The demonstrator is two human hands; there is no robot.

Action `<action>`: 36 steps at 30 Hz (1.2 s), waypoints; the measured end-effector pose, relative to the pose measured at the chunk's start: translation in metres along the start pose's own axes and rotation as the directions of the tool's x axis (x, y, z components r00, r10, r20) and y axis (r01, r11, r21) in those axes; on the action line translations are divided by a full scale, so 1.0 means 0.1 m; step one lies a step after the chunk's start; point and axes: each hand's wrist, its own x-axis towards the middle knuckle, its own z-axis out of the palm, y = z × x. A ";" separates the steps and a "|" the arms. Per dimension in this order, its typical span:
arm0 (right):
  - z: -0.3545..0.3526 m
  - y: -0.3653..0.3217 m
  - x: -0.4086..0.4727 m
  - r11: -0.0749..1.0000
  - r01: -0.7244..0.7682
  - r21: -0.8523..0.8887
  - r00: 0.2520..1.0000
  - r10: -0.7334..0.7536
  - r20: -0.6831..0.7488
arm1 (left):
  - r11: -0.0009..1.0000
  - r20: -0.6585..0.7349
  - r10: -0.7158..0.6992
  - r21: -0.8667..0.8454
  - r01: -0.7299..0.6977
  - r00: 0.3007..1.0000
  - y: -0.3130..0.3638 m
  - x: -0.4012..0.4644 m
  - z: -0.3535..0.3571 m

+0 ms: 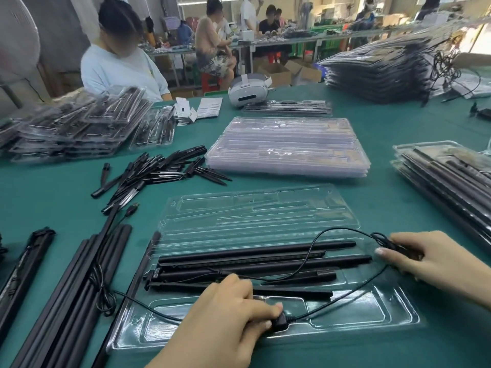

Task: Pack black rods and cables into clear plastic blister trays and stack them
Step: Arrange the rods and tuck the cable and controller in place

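The open clear blister tray lies on the green desk before me, its glossy moulded plastic ribbed with long channels. Several slim matte black rods sit lengthwise across its middle. A thin black cable loops over them. My left hand pinches the small black block on the cable over the tray's near pocket; my right hand curls round the bundled cable end at the tray's right edge. Beyond lie a stack of empty clear trays, a loose heap of pointed black spikes, and long black rods at my left.
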 end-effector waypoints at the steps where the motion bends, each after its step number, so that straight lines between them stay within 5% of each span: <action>1: -0.03 0.03 -0.01 1.000 0.012 -0.023 1.000 -0.012 0.020 | 1.000 0.004 0.009 0.015 -0.009 1.000 0.00 -0.01 0.00; 6: -0.19 0.18 -0.09 0.973 0.059 0.224 0.996 -0.043 -0.077 | 0.997 -0.155 -0.049 -0.064 0.039 0.987 0.04 0.02 -0.09; 9: -0.24 0.34 -0.07 0.965 0.186 0.187 0.970 -0.150 -0.190 | 0.999 -0.278 -0.043 -0.031 0.036 0.960 0.07 0.22 -0.06; 14: -0.17 0.34 -0.06 0.945 0.271 0.186 0.944 -0.298 0.140 | 0.999 -0.101 0.007 0.033 -0.004 0.995 0.10 0.59 0.20; 21: -0.25 0.14 0.03 0.912 0.401 0.086 0.912 -0.389 -0.128 | 0.998 -0.030 0.059 -0.006 -0.059 0.998 0.05 0.63 0.30; 25: -0.30 0.01 -0.01 0.902 0.389 0.187 0.916 -0.356 -0.186 | 0.997 -0.022 0.071 -0.020 -0.071 0.997 0.08 0.63 0.27; 30: -0.12 -0.12 -0.16 0.816 0.187 0.548 0.981 -0.132 -0.140 | 0.994 -0.019 0.109 -0.025 -0.110 0.994 0.07 0.64 0.28; 36: -0.10 -0.15 -0.25 0.842 0.175 0.511 0.984 -0.131 -0.122 | 0.991 0.003 0.135 -0.002 -0.135 0.991 0.08 0.64 0.28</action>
